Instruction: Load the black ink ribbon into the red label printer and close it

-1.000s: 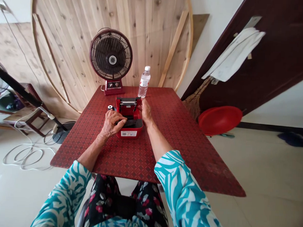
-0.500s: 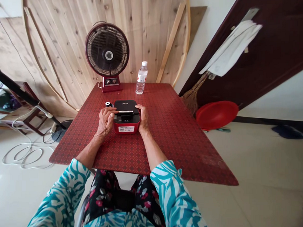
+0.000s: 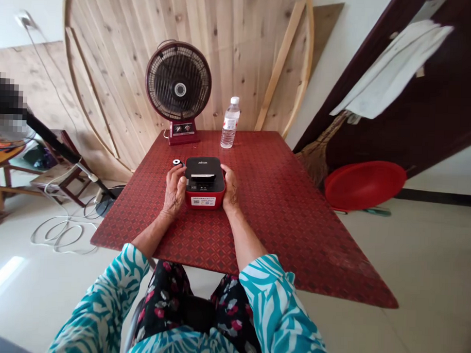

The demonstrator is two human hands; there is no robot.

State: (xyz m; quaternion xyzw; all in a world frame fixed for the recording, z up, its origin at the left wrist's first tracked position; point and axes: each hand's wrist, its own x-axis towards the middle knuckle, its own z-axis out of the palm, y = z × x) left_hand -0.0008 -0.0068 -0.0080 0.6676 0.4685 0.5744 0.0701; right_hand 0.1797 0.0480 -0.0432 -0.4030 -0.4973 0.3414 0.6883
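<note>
A small receipt printer (image 3: 206, 168), red below with a black top, sits on the patterned red table. A white strip (image 3: 203, 176) shows at the slot in its top, and a white label with printed codes is on its front. Along the printer's left side lies my left hand (image 3: 174, 192), thumb raised and fingertips at the top edge. My right hand (image 3: 230, 189) is curled against the right side, its fingers partly hidden behind the casing. Just behind my left fingers stands a small roll (image 3: 176, 162) with a white end, partly covered by them.
At the back of the table (image 3: 295, 225) are a dark red fan (image 3: 179, 89) and a water bottle (image 3: 230, 124). A red basin (image 3: 362, 186) and a broom lean by the door at right. A stand and loose cable (image 3: 58, 232) are on the left floor.
The printer's lid, slightly raised before, now looks flush. My left fingers have drawn back from the lid to the left edge. The view has shifted left.
</note>
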